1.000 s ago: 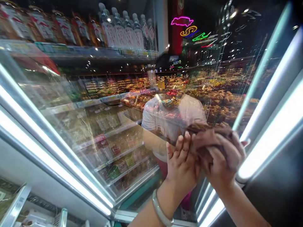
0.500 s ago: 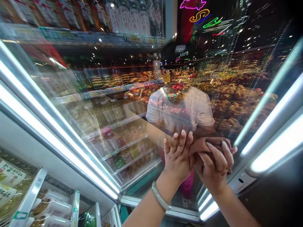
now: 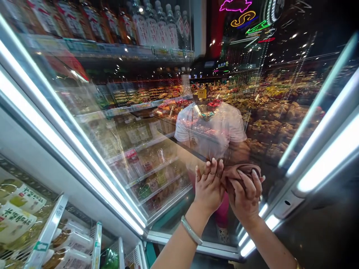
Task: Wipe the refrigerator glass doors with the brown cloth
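Note:
A brown cloth (image 3: pixel 242 169) is bunched under my right hand (image 3: pixel 245 198), whose curled fingers press it to the glass door (image 3: pixel 165 127). My left hand (image 3: pixel 209 190) lies against the same glass, palm towards it, fingers stretched out and slightly apart. A pale bangle (image 3: pixel 191 231) circles my left wrist. Both hands are side by side low on the pane, the cloth edge close to my left fingers. My reflection in a white top (image 3: pixel 210 127) shows in the glass. What lies under the cloth is hidden.
Bright light strips (image 3: pixel 70 138) run along the door frame on both sides. At lower left, packaged goods (image 3: pixel 21 220) stand on cooler shelves with metal dividers (image 3: pixel 49 231). Bottles (image 3: pixel 97 22) line a shelf at the upper left. Reflections of shop displays and neon signs cover the pane.
My right hand has slid a little to the left with the cloth, against the glass. My left hand stays nearly in place. The view has shifted slightly.

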A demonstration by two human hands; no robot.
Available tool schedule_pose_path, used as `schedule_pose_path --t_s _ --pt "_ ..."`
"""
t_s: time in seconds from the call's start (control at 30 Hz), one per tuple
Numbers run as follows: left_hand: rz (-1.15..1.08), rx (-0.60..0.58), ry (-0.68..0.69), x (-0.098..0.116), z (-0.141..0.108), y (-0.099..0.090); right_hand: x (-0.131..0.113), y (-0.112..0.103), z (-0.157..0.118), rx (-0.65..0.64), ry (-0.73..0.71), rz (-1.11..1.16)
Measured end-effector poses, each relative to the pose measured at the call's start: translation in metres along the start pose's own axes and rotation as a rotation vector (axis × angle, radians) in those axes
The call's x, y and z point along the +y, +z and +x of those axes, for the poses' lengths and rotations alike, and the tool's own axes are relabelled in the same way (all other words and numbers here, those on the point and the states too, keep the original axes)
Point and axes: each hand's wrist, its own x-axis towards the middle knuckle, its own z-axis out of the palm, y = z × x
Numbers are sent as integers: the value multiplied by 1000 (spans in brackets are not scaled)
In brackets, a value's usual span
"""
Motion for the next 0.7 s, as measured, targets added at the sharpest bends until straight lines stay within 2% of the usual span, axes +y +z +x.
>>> schedule_pose_path --t_s 0.2,0.27,0.33,0.47,0.53,0.6,0.7 --pt "-56 6 7 -22 22 -19 -23 17 99 116 3 65" --pt "-61 -9 -28 -27 26 -24 -29 22 110 134 8 55" --pt "-48 -13 -47 -32 21 -24 -34 23 95 117 -7 47" --pt "-9 34 -40 -44 -9 -16 -46 21 26 -11 -100 52" --pt "15 39 -36 -50 -23 -14 -53 21 1 -52 -100 50" --pt "24 11 -23 -57 -31 -17 -60 23 -2 -59 -83 66" --pt "-5 -28 1 -69 -26 -29 -70 29 33 -27 -63 121"
